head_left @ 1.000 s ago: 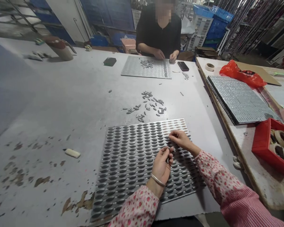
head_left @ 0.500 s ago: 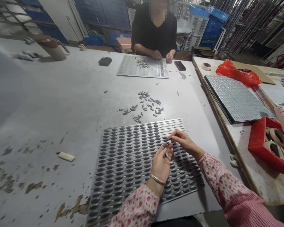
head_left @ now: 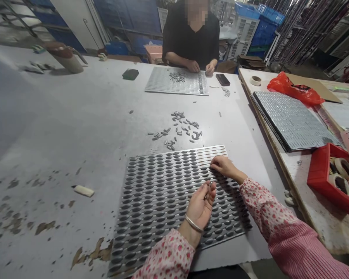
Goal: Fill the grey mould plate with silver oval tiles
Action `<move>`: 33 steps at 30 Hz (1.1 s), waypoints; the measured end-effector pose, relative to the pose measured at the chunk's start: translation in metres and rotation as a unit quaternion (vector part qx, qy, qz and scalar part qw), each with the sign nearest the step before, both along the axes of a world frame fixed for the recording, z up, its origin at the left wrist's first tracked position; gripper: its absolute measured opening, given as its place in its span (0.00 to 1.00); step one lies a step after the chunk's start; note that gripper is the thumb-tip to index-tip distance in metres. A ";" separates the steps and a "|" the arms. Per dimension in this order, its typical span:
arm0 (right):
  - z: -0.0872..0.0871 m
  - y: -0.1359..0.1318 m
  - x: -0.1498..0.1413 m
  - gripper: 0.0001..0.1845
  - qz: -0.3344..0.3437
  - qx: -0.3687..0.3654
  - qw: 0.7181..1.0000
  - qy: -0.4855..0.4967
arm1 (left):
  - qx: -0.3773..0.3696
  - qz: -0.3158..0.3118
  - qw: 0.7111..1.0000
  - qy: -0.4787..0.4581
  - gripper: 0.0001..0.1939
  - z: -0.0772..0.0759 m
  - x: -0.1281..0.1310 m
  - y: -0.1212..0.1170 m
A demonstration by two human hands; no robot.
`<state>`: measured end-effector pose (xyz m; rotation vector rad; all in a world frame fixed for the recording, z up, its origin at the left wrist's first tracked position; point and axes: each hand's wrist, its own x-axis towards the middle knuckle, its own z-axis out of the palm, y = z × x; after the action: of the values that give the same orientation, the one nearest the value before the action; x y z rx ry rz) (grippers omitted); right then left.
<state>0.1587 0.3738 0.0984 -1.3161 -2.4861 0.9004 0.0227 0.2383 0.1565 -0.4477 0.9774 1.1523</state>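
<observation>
Right hand moved off left hand onto panel; fingers narrow, contents unclear; left holds oval. Mostly filled, one-o'clock slots bare.

A workshop for hand assembly is shown. A large white worktable is marked by chipped, worn-through patches, and small grey oval pieces are scattered across its middle. Patterned rectangular panels are laid out at two seats, one of them occupied by a person in a black top. On a second, wood-edged table, a stack of grey patterned sheets is kept beside a crumpled red plastic bag, and rolls of tape are held in a red plastic bin. Behind, blue and white plastic crates are stacked near densely racked long thin rods.
</observation>
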 end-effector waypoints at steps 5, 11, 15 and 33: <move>0.000 -0.004 -0.001 0.04 -0.017 0.073 0.997 -0.018 | 0.044 -0.044 0.998 0.012 0.07 -0.003 -0.001 -0.003; 0.028 -0.026 0.001 0.10 -0.010 -0.166 0.972 0.166 | 0.138 -0.064 0.988 0.013 0.13 -0.009 -0.002 -0.003; 0.041 -0.043 0.002 0.14 0.054 -0.314 0.905 0.281 | 0.151 -0.090 0.984 -0.011 0.11 -0.009 -0.001 0.001; 0.004 -0.008 0.020 0.07 -0.167 -0.008 0.984 -0.062 | 0.015 -0.049 0.998 -0.035 0.06 -0.002 0.000 0.004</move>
<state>0.1786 0.3661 0.1027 -1.7746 -2.2435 0.7797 0.0226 0.2421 0.1541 -0.4091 0.9100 1.0551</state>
